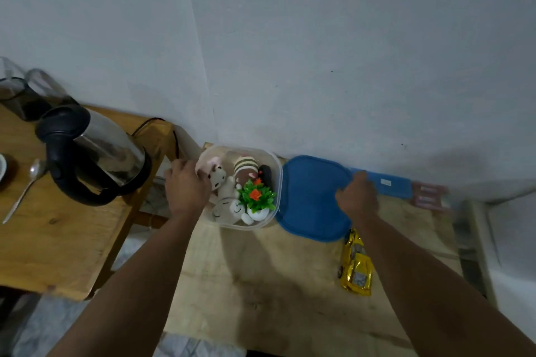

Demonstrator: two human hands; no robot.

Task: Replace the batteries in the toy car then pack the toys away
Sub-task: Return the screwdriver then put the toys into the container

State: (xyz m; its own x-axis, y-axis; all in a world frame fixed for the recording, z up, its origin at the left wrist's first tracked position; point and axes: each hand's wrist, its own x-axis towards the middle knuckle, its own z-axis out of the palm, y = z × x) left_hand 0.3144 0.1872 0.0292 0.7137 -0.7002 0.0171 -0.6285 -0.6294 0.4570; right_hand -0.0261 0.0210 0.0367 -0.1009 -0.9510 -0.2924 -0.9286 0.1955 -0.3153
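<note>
yellow toy car (pixel 356 265) lies free; left hand (pixel 187 187) grips tub (pixel 277 166), right hand (pixel 357 197) grips blue lid (pixel 310 197).

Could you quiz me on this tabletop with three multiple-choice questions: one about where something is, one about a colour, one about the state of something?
1. Where is the yellow toy car?
A. in the clear tub
B. on the table, near the right arm
C. beside the kettle

2. What colour is the lid?
A. red
B. green
C. blue

3. The clear tub is:
A. open, with toys inside
B. closed
C. upside down

Answers: 1 B, the car lies outside the tub on the wood; 2 C, the lid held by the right hand is blue; 3 A, the lid is off, soft toys showing.
</note>
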